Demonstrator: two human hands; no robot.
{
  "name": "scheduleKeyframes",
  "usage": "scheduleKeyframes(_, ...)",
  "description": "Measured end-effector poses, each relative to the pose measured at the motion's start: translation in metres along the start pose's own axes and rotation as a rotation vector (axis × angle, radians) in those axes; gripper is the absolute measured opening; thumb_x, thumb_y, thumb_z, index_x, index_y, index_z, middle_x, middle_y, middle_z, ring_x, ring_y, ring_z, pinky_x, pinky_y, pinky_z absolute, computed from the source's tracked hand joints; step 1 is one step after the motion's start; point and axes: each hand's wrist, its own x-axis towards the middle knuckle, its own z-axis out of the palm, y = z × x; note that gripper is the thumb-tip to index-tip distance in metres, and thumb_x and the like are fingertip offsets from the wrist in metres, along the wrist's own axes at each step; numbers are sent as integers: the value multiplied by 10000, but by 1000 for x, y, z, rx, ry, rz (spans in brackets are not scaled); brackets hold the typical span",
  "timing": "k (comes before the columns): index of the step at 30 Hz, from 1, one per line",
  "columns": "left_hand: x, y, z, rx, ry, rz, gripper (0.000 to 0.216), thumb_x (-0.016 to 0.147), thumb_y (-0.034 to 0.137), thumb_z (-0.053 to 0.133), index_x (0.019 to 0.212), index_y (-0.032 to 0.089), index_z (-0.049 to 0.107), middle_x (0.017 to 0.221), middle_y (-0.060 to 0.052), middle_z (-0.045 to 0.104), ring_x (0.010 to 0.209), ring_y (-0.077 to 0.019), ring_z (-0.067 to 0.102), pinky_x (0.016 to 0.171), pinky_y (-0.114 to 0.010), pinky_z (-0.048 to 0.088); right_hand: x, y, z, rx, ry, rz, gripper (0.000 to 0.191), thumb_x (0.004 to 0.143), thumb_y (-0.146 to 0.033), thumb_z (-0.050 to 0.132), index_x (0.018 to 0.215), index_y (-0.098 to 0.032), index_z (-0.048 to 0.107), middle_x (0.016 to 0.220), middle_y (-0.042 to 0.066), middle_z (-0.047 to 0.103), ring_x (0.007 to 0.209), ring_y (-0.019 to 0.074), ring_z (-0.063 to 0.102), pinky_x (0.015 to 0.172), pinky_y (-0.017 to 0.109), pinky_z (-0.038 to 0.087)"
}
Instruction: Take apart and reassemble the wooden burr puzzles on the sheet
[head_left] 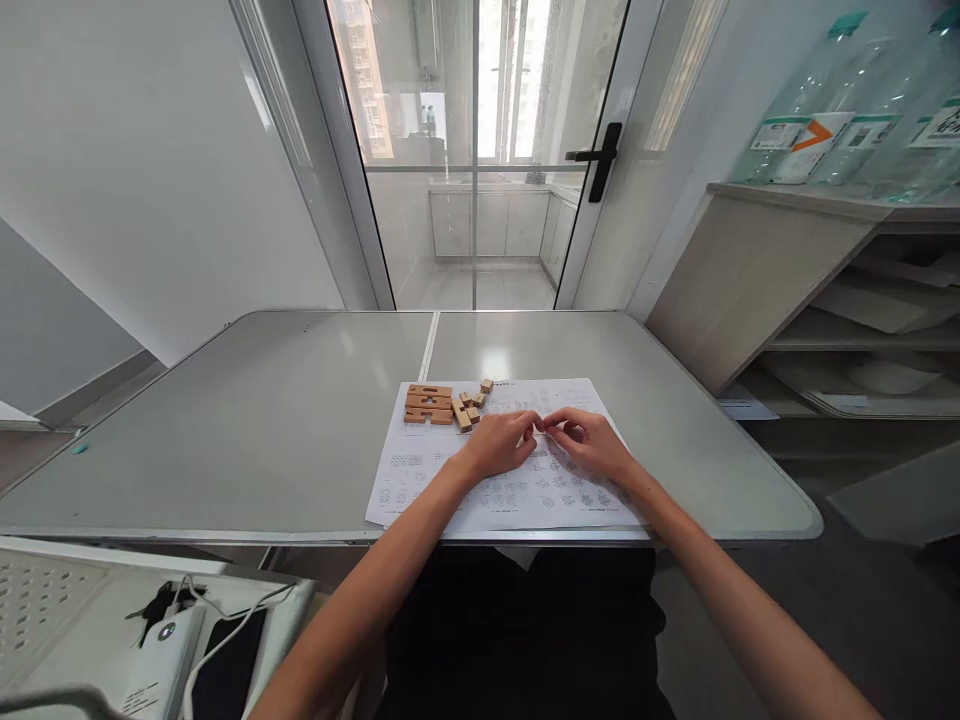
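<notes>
White printed paper (517, 500) lies under your left hand (504, 442) and right hand (589, 442), whose bent fingertips meet, or nearly meet, above it. Thumb and forefinger are drawn close on each; whether they pinch a small piece, I cannot tell. Your forearms cross the near edge of the table (300, 430), which may help steady such fine fingerwork.

Just beyond your left hand, toward the paper's far left, short wooden blocks (462, 414) lie in a loose cluster beside three notched wooden bars (417, 403) laid parallel. They seem grouped to stay within reach while leaving most of the printed diagrams uncovered.

At lower left, a white perforated tray (82, 650) holds a white power bank (166, 655), a dark phone-like slab (229, 670), a white cable (232, 635) and keys (157, 605), probably kept off the tabletop. At right, a wood-grain shelf unit (765, 260) carries capped clear plastic bottles (780, 135); their contents are unclear. Its compartments hold flat, pale items, too dim to name. Ahead stands a glass door (420, 240).
</notes>
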Motion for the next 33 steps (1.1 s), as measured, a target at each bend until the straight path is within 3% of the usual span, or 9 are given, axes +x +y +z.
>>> scheduleKeyframes(33,0,-2,2,-10,12,16,232,903,149,528,1092,214,646,934,0,757,810,-189,714,648,-277,458,-1,5,1,-1,3,-4,199,952,-366,606,959,-244,764,923,39,790,667,181,650,653,316,523)
